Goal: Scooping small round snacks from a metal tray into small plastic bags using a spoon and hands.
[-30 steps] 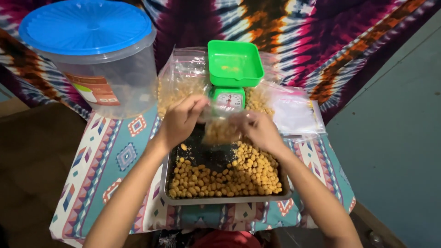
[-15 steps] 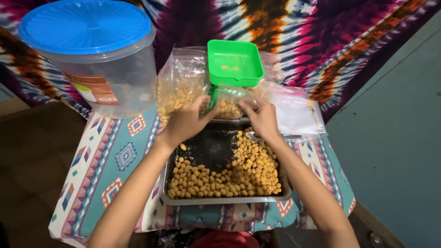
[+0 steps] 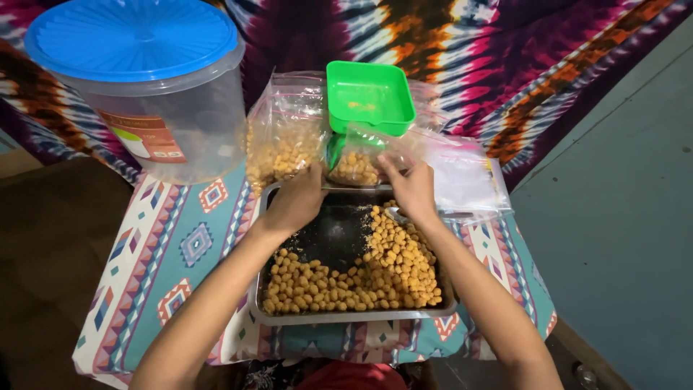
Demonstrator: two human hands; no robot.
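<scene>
Two hands, left hand [image 3: 299, 202] and right hand [image 3: 411, 189], hold a small bag [image 3: 355, 162] of yellow puffs over the tray [image 3: 354, 315]. If it tips, puffs could spill.

A single head-worn camera is looking steeply down from above the near edge of the tabletop [image 3: 180, 245], facing toward its far edge, sitting close enough that both forearms are entering from the bottom of the frame.
</scene>
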